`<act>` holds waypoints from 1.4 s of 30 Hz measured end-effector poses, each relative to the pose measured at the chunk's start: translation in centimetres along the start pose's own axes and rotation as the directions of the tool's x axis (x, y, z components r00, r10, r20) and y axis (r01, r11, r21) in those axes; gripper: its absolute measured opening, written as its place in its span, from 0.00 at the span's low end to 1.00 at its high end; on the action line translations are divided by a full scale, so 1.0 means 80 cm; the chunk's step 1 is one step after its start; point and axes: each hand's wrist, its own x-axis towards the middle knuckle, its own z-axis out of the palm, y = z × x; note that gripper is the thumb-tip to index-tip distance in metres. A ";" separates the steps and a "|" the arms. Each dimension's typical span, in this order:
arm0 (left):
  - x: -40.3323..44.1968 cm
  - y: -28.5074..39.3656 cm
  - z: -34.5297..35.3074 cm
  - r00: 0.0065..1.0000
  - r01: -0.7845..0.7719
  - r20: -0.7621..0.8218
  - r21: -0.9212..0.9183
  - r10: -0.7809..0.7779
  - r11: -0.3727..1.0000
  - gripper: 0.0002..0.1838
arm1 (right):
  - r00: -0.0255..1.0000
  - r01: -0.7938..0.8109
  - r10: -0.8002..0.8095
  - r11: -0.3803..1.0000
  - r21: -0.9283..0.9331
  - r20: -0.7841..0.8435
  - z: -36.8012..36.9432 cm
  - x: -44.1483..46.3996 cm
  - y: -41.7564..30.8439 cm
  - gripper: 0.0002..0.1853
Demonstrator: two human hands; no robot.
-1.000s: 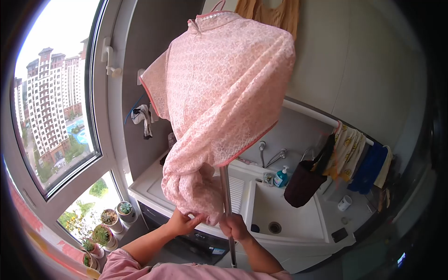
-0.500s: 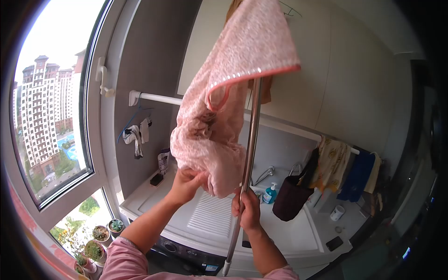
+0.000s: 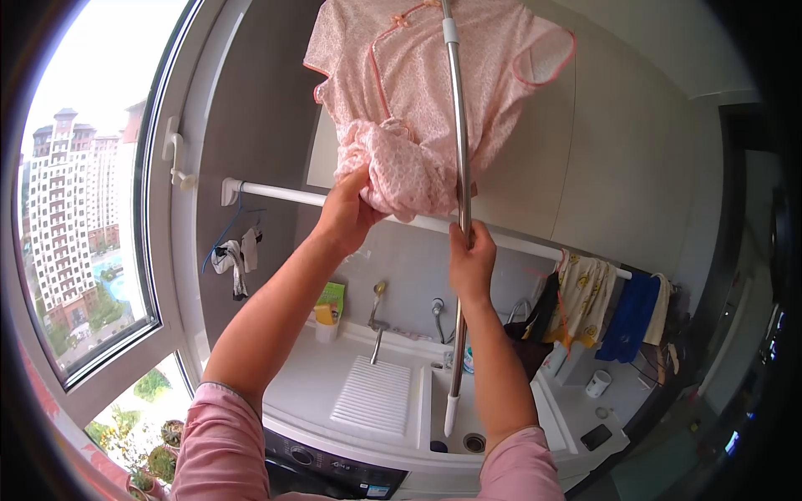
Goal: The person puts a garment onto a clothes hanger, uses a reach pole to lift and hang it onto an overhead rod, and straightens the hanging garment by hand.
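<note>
Clutches the bunched lower part of a pink garment [image 3: 430, 79] in the left hand [image 3: 347, 213], with the grip closed on the fabric. Grasps a metal pole [image 3: 461, 159] in the right hand [image 3: 474, 259], just below the bundle, with fingers wrapped round the shaft. Holds the garment up high in front of pale cabinets [image 3: 622, 142], spread at the sleeves, gathered below and cut off by the upper edge of the view.

Crosses the front of the garment with the pole, covering a strip of fabric, and points its white lower tip [image 3: 451, 413] down over the sink [image 3: 474, 409], near the drain [image 3: 474, 443]. Has a white rail [image 3: 288, 196] running across behind the pole and bundle. Hides part of a dark bag [image 3: 535, 355] and of the sink behind the right forearm.

Faces, on the rail's right stretch, a patterned cloth [image 3: 585, 288], a blue cloth [image 3: 628, 317] and a cream cloth [image 3: 658, 309]; at its left end, a blue hanger [image 3: 219, 242] with small dark and white items. Has on the bench [image 3: 292, 376] a ribbed washboard surface [image 3: 372, 397], a white container [image 3: 327, 332] beside a green packet [image 3: 333, 296], and, right of the sink, a white cup [image 3: 598, 384] and a dark flat object [image 3: 596, 437].
</note>
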 end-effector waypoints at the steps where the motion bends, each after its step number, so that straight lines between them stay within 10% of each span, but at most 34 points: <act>1: 0.010 0.004 0.001 1.000 -0.013 -0.008 0.003 0.013 1.000 0.18 | 1.000 0.016 -0.017 0.999 -0.045 -0.016 0.004 0.013 -0.001 0.09; 12: 0.098 0.062 0.022 0.993 -0.114 -0.039 0.022 0.115 0.993 0.08 | 0.993 0.067 -0.088 0.968 -0.244 -0.076 0.035 0.134 -0.037 0.10; 29: 0.116 0.081 0.023 0.983 -0.173 -0.038 0.103 0.177 0.980 0.11 | 0.964 -0.260 0.253 0.961 0.094 0.081 0.046 0.161 -0.090 0.10; 42: 0.089 0.093 0.009 0.986 -0.163 0.043 0.079 0.160 0.984 0.14 | 0.977 -0.213 0.213 0.977 0.021 0.018 0.010 0.151 -0.105 0.12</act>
